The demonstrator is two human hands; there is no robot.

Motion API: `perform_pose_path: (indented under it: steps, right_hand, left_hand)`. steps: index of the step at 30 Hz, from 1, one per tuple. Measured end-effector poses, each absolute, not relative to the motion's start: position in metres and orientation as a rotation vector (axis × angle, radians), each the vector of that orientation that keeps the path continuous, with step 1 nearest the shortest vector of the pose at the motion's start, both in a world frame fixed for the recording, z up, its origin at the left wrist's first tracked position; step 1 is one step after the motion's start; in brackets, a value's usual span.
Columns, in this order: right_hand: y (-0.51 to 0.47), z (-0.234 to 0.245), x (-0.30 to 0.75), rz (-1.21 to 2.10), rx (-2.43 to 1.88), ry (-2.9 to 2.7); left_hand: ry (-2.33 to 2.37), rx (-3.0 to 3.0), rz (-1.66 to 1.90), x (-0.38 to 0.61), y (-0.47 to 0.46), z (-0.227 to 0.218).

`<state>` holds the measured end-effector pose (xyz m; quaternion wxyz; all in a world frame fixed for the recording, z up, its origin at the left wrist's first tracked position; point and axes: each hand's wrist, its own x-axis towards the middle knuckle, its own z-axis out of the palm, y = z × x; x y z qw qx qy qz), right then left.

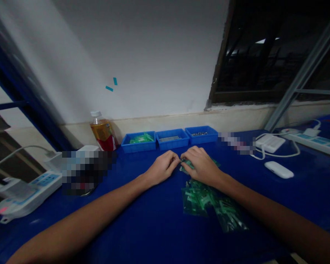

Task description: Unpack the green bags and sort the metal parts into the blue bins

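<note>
My left hand (165, 167) and my right hand (199, 165) meet above the blue table (151, 223), fingertips almost touching. A small dark metal part (182, 160) shows at the fingertips of my right hand. The fingers of my left hand are pinched beside it; what they hold, if anything, is hidden. Under and behind my right hand lies part of a green plastic bag, mostly covered. Nearer to me, several green see-through plastic bags (195, 200) lie in a pile, with metal pieces inside some of them.
Along the wall stand three blue bins: one with green bags (123, 143), one with thin metal rods (159, 142), one with small metal parts (194, 138). A drink bottle (103, 132), power strips (30, 194) with cables, and a white case (279, 169) stand around them.
</note>
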<state>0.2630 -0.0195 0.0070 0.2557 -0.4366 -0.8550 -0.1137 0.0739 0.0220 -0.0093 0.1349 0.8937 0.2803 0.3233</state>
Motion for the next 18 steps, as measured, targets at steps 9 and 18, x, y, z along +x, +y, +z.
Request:
perform_pose_path:
  steps: [9,18]
  right_hand:
    - [-0.026,0.006,0.258,-0.423,-1.106,-2.321]
    - [-0.026,0.007,0.261,-0.333,-1.120,-2.284]
  left_hand:
    - [0.773,2.657,0.942,0.074,0.012,-0.007]
    - [0.738,2.718,0.936,0.071,0.008,-0.008]
